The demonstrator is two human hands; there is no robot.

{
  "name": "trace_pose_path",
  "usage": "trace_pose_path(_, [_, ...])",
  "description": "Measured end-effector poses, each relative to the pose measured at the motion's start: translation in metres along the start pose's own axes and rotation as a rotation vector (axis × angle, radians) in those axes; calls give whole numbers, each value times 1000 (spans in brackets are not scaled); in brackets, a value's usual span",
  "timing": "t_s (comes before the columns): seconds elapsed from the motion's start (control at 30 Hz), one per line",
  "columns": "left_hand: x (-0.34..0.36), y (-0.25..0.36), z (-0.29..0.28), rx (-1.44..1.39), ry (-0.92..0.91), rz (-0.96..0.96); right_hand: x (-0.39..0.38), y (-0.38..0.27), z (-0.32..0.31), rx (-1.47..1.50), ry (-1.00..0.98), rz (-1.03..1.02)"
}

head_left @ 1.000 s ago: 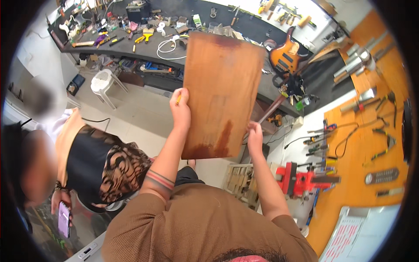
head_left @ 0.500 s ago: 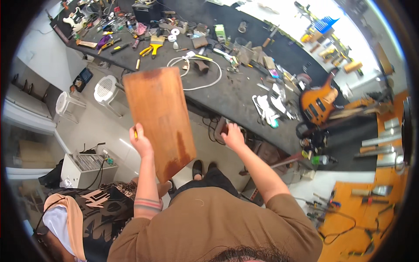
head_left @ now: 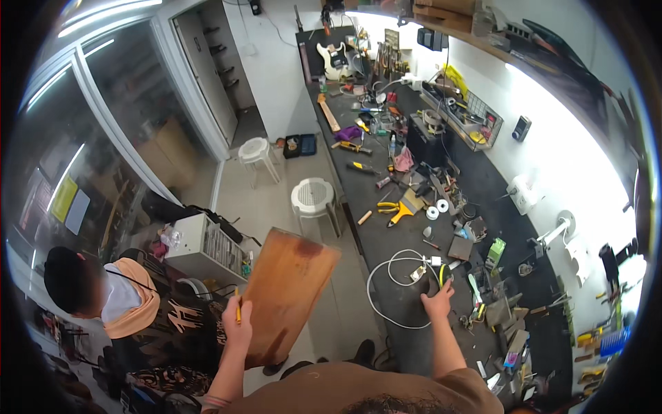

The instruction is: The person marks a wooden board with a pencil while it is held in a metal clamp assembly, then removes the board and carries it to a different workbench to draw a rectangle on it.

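My left hand [head_left: 238, 324] grips a flat reddish-brown wooden board [head_left: 293, 286] by its left edge. The board is tilted and has dark stains near its top and lower end. A yellow pencil [head_left: 238, 308] is held in the same hand, standing against the fingers. Over the dark workbench [head_left: 396, 352], my right hand [head_left: 438, 303] reaches out with thumb and forefinger apart. Its fingertips are at a slim yellow-and-black tool [head_left: 443, 275], whose exact kind is unclear. A looped white cable [head_left: 370, 297] lies beside that hand.
A person [head_left: 155, 303] is at my left, near a white cabinet [head_left: 203, 241]. White stools [head_left: 314, 196] stand beyond the board. Along the bench lie a yellow-handled brush [head_left: 407, 203], a green box [head_left: 495, 252], white rolls [head_left: 436, 209] and scattered tools. A white guitar body [head_left: 334, 61] stands far back.
My view has swung left along the bench. The right hand has moved from beside the bench's front edge to above its top, by the cable. The left hand still holds the board and pencil.
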State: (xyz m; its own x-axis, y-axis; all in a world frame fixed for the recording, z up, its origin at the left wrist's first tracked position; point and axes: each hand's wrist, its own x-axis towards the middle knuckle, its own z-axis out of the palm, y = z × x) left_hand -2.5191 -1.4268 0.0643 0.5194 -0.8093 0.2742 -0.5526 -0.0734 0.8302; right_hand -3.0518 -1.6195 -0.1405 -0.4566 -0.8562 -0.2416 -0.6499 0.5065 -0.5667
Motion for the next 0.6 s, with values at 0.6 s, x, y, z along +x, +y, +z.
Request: trace_pose_path(0.6, [-19,37,51,128,-169,-97,184,-107,-25,227,438,-232])
